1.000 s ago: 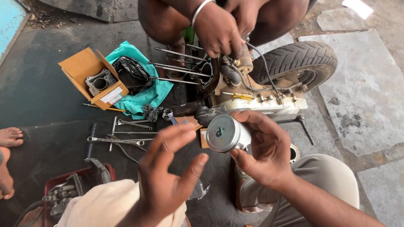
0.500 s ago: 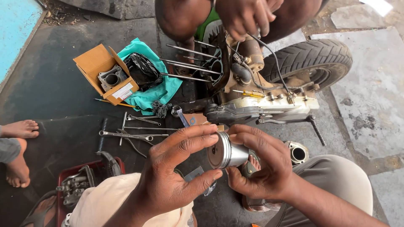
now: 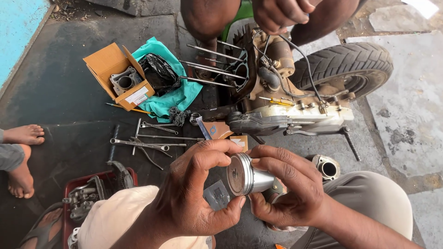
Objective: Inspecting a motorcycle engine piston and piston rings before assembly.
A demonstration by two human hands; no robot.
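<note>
Just below the stripped grey scooter engine [image 3: 281, 115], the right hand [image 3: 288, 193] grips a shiny round metal piston [image 3: 244, 174] while left fingertips [image 3: 221, 152] pinch its crown, seemingly fitting rings, calling for careful seating.

Open brown cardboard box [image 3: 115, 69] w/ white label [image 3: 137, 96], upper left on teal cloth [image 3: 173, 94].
</note>
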